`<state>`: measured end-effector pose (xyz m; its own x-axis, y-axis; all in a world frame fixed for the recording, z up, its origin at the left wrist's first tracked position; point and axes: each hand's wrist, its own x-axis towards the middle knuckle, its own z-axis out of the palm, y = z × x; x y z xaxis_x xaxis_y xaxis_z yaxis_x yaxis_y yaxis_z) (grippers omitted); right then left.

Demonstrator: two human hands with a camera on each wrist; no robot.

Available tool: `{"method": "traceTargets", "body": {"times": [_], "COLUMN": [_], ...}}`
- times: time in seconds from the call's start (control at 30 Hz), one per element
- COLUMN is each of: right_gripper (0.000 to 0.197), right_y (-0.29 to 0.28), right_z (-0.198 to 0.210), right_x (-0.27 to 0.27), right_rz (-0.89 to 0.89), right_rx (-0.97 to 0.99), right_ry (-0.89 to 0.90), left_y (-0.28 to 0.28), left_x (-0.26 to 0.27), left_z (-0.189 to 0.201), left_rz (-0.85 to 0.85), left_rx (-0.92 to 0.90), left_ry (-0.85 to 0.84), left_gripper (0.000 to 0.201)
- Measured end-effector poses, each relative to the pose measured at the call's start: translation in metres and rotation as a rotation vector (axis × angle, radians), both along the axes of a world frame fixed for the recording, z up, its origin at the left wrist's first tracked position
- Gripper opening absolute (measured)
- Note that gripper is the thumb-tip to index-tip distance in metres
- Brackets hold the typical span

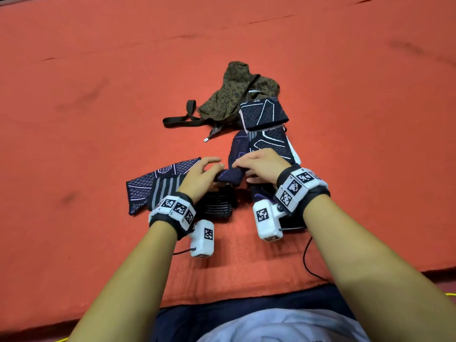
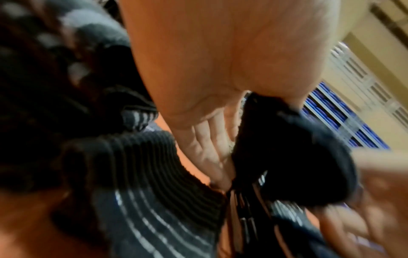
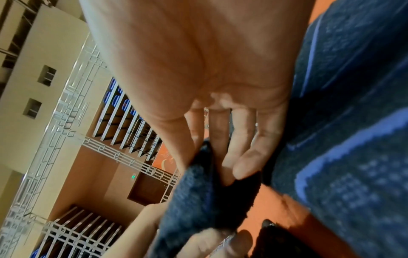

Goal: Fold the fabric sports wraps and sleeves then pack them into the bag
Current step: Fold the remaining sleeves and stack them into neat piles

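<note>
Both hands hold one dark navy knit sleeve (image 1: 230,175) just above the red mat. My left hand (image 1: 204,172) pinches its left end and my right hand (image 1: 256,165) grips its right end; the sleeve's far part (image 1: 238,146) trails back on the mat. In the right wrist view the thumb and fingers (image 3: 223,153) clamp the dark fabric (image 3: 205,200). In the left wrist view the fingers (image 2: 207,151) curl around the same fabric (image 2: 287,157). A leopard-print drawstring bag (image 1: 237,95) lies crumpled further back. A folded navy wrap (image 1: 262,112) lies beside it, over a flatter one (image 1: 270,141).
Unfolded patterned sleeves (image 1: 158,183) lie left of my left hand, and a dark ribbed one (image 1: 218,206) sits below it. The bag's black strap (image 1: 182,118) trails left. The red mat (image 1: 98,119) ends at a near edge (image 1: 246,296) by my lap.
</note>
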<state>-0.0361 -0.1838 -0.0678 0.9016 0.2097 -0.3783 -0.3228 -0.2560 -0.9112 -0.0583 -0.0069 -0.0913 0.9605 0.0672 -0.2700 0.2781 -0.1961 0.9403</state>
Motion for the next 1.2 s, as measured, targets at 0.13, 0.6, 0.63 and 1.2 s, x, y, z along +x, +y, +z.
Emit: {"method": "traceTargets", "body": {"times": [0.13, 0.6, 0.63, 1.2], "right_gripper": [0.025, 0.092, 0.078, 0.034], "right_y": [-0.010, -0.018, -0.019, -0.045], "right_z": [-0.002, 0.000, 0.000, -0.002], "right_x": [-0.002, -0.014, -0.014, -0.013], "right_rz": [0.116, 0.145, 0.116, 0.086], "right_rx": [-0.020, 0.069, 0.106, 0.033], "right_ry": [-0.103, -0.026, -0.026, -0.118], "left_y": [0.001, -0.004, -0.006, -0.005], "left_x": [-0.005, -0.001, -0.002, -0.003], "left_z": [0.000, 0.004, 0.004, 0.025], "left_rz": [0.023, -0.001, -0.014, 0.138], "left_rx": [-0.119, -0.063, -0.066, -0.211], "left_ry": [0.108, -0.112, -0.125, -0.224], "left_gripper": [0.028, 0.048, 0.049, 0.044]}}
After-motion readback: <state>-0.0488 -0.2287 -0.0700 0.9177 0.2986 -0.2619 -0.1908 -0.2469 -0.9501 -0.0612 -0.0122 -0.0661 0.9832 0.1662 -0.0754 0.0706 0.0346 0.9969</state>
